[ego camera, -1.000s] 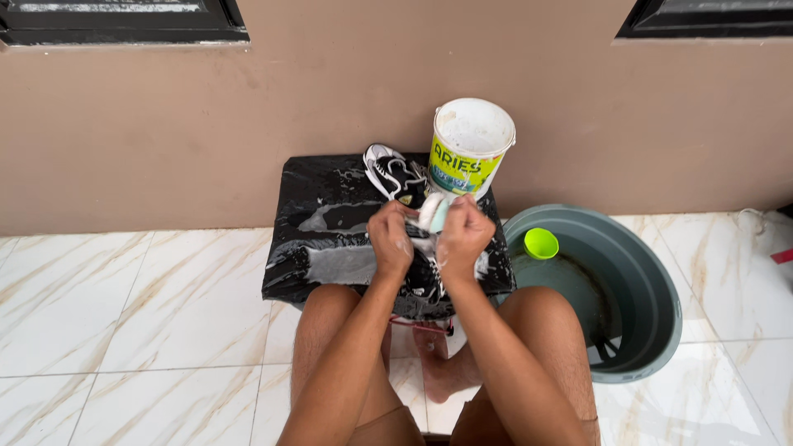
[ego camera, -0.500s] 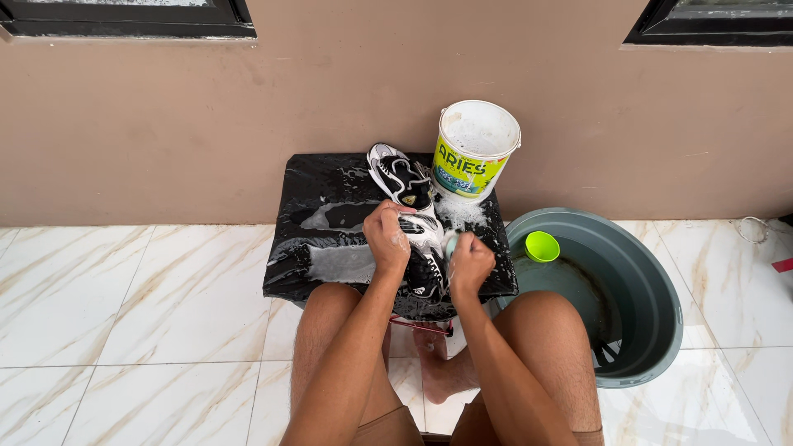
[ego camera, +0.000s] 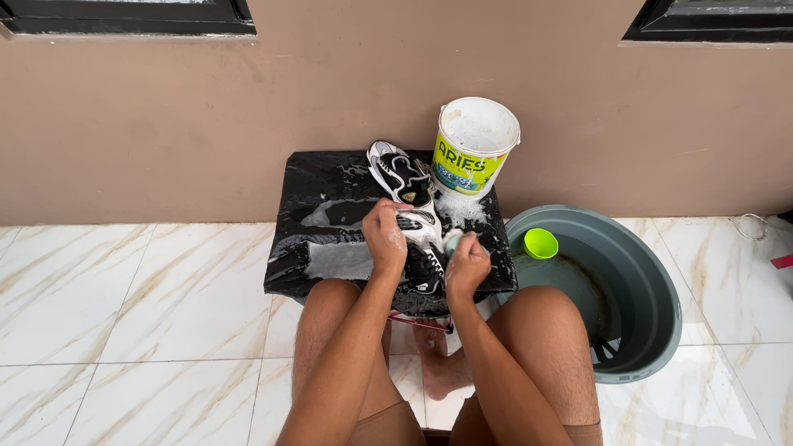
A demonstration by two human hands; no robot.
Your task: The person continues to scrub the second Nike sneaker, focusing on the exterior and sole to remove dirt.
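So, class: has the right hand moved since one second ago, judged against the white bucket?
Yes. The right hand has dropped down, away from the white bucket, toward the person's knees, beside the shoe.

Ahead of you, a white bucket [ego camera: 475, 149] with a yellow-green and blue label [ego camera: 461, 165] stands against the wall.
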